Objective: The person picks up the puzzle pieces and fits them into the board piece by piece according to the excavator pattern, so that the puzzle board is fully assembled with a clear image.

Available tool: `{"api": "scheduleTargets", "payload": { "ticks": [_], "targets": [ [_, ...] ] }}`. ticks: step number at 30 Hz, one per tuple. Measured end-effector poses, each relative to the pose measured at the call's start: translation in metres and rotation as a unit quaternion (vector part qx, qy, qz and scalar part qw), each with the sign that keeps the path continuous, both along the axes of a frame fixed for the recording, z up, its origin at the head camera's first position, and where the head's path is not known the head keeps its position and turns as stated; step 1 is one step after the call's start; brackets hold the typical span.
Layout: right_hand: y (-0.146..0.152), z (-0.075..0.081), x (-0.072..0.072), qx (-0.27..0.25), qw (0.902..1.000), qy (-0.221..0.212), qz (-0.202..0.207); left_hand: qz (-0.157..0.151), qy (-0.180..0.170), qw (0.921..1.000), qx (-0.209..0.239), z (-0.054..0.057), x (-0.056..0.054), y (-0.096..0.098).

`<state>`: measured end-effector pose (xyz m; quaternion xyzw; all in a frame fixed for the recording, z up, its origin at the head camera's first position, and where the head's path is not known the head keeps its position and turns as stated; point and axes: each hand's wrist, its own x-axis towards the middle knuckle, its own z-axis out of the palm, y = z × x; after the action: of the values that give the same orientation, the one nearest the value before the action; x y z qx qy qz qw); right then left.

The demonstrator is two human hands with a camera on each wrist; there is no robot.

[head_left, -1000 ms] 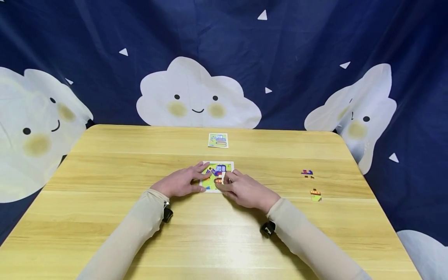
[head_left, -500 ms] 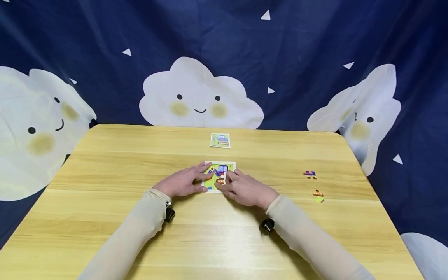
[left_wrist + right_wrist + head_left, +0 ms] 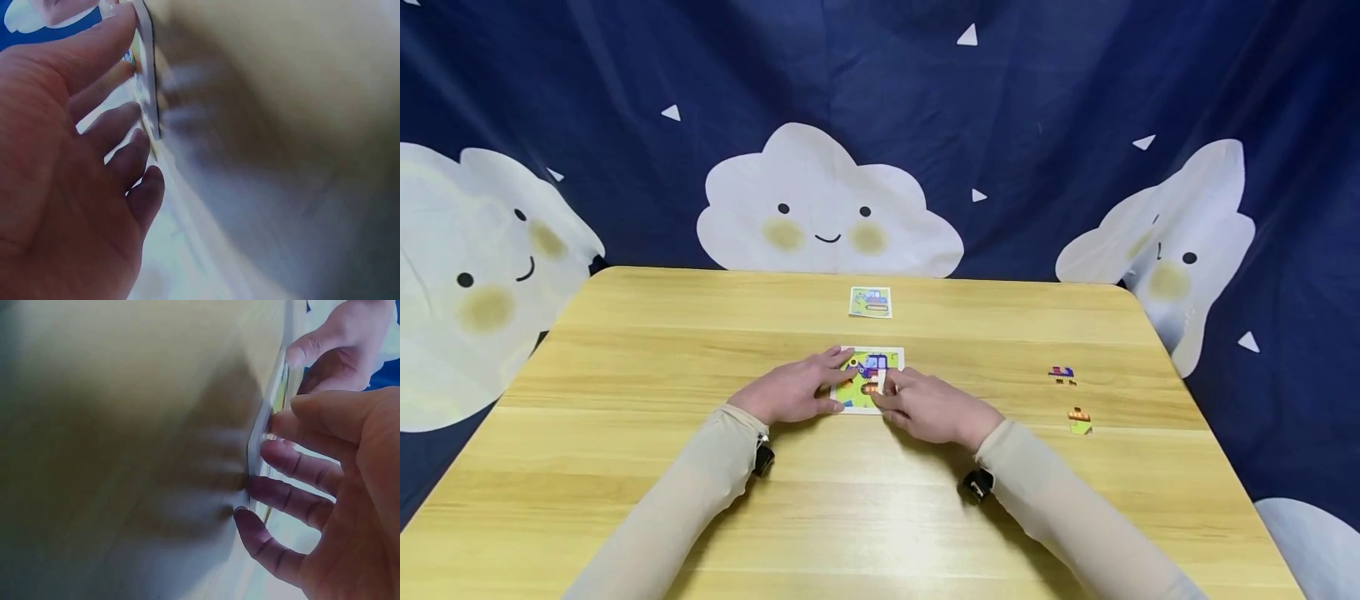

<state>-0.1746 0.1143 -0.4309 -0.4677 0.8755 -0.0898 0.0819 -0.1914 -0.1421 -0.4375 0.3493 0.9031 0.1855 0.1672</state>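
A small jigsaw puzzle [image 3: 861, 398] with a white frame lies at the middle of the table, showing a blue and orange digger on green. My left hand [image 3: 793, 389] rests over its left side, fingers spread; in the left wrist view the thumb [image 3: 103, 47] touches the board's edge. My right hand [image 3: 934, 406] lies at the right side, its index finger and thumb touching the puzzle's surface. The right wrist view shows its other fingers [image 3: 290, 497] loosely bent along the board edge. Whether a piece sits under the right fingertips is hidden. A white strip of bare board shows beside them.
Two loose puzzle pieces lie at the right, a purple one [image 3: 1062, 374] and an orange and green one [image 3: 1079, 423]. A reference picture card [image 3: 870, 302] of the digger lies behind the puzzle. A dark blue cloud-patterned curtain [image 3: 1030, 100] hangs beyond the wooden table [image 3: 700, 517].
My right thumb and index finger have shifted slightly right on the puzzle, baring more of the orange track. The left hand stays in place. The head view swayed slightly.
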Motion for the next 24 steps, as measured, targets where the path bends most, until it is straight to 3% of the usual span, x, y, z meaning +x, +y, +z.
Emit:
{"api": "scheduleTargets", "payload": {
  "ticks": [7,12,20,24],
  "targets": [
    [0.002,0.000,0.000,0.007,0.9999,-0.013,-0.008,-0.027,0.032,0.9980,-0.048,0.002,-0.002,0.006],
    [0.003,0.000,0.001,-0.002,0.9996,-0.022,-0.017,-0.041,0.035,0.9967,-0.061,0.005,-0.003,0.008],
    [0.007,0.003,0.001,-0.018,0.9979,-0.052,-0.033,-0.056,0.034,0.9972,-0.036,0.002,-0.004,0.008],
    [0.017,0.006,0.001,-0.054,0.9944,-0.068,-0.059,-0.063,0.042,0.9970,-0.017,-0.001,-0.004,0.006]
  ]
}}
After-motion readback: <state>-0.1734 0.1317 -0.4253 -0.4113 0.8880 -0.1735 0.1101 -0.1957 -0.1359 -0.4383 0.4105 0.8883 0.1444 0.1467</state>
